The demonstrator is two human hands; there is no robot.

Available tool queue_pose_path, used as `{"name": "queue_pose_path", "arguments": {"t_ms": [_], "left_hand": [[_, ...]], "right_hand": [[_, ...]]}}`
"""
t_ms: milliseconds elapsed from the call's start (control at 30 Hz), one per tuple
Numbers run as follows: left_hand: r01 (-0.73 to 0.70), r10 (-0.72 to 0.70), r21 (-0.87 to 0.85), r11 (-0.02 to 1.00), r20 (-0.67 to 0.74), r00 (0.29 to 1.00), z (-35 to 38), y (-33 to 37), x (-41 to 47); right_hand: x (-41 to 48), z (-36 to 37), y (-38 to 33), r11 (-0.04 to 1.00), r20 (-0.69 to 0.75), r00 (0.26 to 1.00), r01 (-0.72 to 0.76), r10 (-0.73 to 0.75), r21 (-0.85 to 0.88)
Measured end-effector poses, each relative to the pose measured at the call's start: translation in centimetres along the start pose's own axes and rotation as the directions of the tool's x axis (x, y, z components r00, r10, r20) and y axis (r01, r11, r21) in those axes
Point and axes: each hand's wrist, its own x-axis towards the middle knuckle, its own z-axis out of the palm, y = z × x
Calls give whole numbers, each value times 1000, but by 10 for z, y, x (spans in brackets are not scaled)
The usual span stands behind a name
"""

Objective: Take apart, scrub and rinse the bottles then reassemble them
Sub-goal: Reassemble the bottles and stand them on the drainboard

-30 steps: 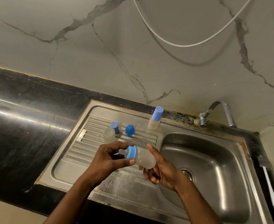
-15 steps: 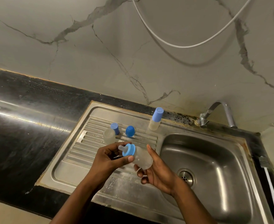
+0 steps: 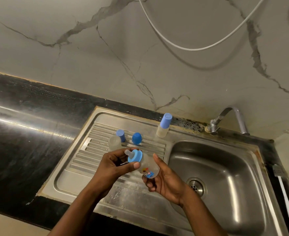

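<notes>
Fingers (image 3: 158, 161) round bottle (image 3: 148, 165): left hand (image 3: 113, 166), right hand (image 3: 166, 181)

Bottle (image 3: 162, 132) on drainboard (image 3: 89, 150), left of basin (image 3: 234, 159)

**One print on the bottle, not legible**

The only marking stands on the clear bottle (image 3: 148, 167), held just below the middle of the frame. On its wall, on the side turned to the camera, is a small coloured print (image 3: 146, 172). It shows a red and orange patch of a figure, with a row of thick blue letter-like shapes beneath it, running aslant. The shapes are too small and blurred to spell out. The fingers (image 3: 149, 184) of the right hand (image 3: 167, 183) lie just under the lower end of the row. No other text, brand, number or sign can be read anywhere in the frame.
</notes>
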Motion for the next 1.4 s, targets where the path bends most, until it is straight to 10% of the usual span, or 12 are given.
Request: {"name": "queue_pose_path", "arguments": {"t_ms": [400,600,1000,1400], "left_hand": [[3,-5,-15,1000,-97,995,2,-12,-7],[59,-70,-59,997,-203,977,-13,-10,-12],[133,-132,-14,991,-259,957,-35,-17,-16],[182,-175,-4,983,-291,941,-44,-20,-1]], "right_hand": [[17,1,6,998,79,995,-56,58,-35],[45,0,-12,938,-260,962,-14,-81,-345],[123,-8,-48,434,-280,822,-45,-495,-900],[175,-15,-50,139,-212,867,-166,-452,-976]]}}
